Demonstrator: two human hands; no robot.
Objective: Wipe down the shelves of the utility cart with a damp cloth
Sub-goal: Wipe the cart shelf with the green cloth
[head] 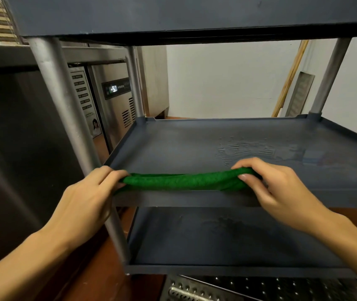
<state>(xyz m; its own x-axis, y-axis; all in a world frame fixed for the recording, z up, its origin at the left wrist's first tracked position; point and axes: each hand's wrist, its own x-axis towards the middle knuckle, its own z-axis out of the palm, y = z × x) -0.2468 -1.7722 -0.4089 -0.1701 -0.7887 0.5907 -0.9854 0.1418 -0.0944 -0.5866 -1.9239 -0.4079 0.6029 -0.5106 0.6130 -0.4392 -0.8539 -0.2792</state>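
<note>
A green cloth (182,180) is stretched along the front rim of the cart's middle shelf (173,144), a dark blue-grey tray with wet streaks to the right of centre. My left hand (90,196) grips the cloth's left end at the front left corner. My right hand (275,190) grips the right end, thumb over the cloth. The bottom shelf (216,242) lies below, dull with faint marks. The top shelf (173,16) hangs overhead.
Grey metal posts (64,105) carry the shelves at the corners. A stainless refrigerated unit (116,98) with a lit display stands behind on the left. A white wall (227,83) is behind. A perforated metal floor grate (260,287) lies under the cart.
</note>
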